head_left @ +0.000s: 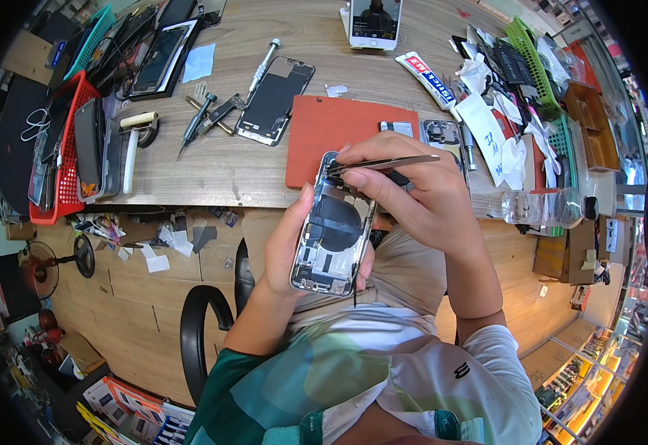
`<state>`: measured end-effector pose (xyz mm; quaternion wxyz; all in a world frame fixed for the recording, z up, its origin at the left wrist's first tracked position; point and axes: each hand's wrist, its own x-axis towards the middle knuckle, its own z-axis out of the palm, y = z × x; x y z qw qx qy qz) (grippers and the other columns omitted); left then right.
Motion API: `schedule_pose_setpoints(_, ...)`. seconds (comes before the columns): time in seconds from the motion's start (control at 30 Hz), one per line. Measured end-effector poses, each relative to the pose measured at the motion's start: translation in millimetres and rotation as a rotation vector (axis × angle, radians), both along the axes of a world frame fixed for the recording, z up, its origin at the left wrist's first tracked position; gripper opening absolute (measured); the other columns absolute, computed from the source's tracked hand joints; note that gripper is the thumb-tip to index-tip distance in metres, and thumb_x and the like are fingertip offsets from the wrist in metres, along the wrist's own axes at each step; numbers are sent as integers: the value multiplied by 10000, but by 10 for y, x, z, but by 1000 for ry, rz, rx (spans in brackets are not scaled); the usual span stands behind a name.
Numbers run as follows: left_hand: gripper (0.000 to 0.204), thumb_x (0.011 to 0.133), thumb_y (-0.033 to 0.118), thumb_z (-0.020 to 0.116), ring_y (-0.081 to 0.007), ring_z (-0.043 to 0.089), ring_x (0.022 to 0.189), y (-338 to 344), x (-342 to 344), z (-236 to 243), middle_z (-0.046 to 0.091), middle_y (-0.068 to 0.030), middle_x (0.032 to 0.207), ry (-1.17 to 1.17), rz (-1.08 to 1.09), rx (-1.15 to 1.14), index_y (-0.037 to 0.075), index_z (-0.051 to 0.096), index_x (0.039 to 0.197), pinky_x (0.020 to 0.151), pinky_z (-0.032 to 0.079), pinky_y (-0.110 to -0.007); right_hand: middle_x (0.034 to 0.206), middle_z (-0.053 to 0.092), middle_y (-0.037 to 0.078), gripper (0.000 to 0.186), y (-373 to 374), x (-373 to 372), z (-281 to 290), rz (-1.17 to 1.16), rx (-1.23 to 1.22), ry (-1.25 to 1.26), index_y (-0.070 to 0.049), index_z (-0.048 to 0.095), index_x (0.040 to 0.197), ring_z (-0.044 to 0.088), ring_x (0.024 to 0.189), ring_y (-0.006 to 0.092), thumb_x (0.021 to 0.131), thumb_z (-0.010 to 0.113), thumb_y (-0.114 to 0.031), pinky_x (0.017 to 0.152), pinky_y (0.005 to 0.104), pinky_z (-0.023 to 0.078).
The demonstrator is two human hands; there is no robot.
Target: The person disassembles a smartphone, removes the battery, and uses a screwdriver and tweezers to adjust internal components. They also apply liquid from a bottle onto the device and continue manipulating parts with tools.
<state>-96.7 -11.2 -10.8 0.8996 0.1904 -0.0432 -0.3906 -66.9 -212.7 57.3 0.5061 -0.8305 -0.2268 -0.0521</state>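
Note:
An opened phone housing (pixel 333 237), its bare inside facing up, lies tilted in my left hand (pixel 285 241), whose thumb and fingers wrap round its long sides. A dark round patch shows in the housing's middle. With thumb and forefinger my right hand (pixel 413 178) pinches a pair of metal tweezers (pixel 398 161). The tweezers' tips reach the top end of the housing; whether they grip a part there is too small to tell. Just beyond the phone lies an orange-red mat (pixel 339 133), partly covered by my right hand.
A detached phone screen (pixel 278 100), screwdriver (pixel 196 119) and roller (pixel 133 148) lie left of the mat. A glue tube (pixel 425 79) and logic board part (pixel 442 133) lie right. Baskets (pixel 64 174) with phones flank the table. A phone (pixel 374 26) stands at the back.

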Motion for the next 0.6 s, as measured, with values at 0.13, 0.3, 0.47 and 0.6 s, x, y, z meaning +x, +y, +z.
schedule_pose_setpoints(0.13,772,1141,617,233,-380,713,665,-10,-12,38,692,-302,808,60,22,22,-69,578,1219,603,598,-434,1088,803,145,139,21,14,-19,4,14,-19,60,786,1042,769,957,273,957,781,-50,820,357,599)
schedule_pose_setpoints(0.3,785,1140,621,227,-382,715,666,-5,-6,26,695,-305,817,72,1,-7,-75,583,1214,607,598,-431,1071,801,139,134,20,28,-7,21,-18,-64,55,780,1052,768,927,256,959,780,-42,795,340,595)
schedule_pose_setpoints(0.47,771,1138,631,217,-385,714,665,-6,-11,32,698,-314,829,66,14,-1,-49,546,1290,620,604,-436,1041,793,131,164,46,31,19,44,-25,-125,38,767,1116,760,882,238,965,777,-27,762,316,585)
schedule_pose_setpoints(0.6,770,1130,651,212,-383,714,664,-10,-11,-9,695,-331,842,47,27,6,-26,495,1361,628,614,-447,1055,794,128,170,60,25,31,45,-34,-145,25,769,1127,761,882,240,967,778,-32,766,318,587)
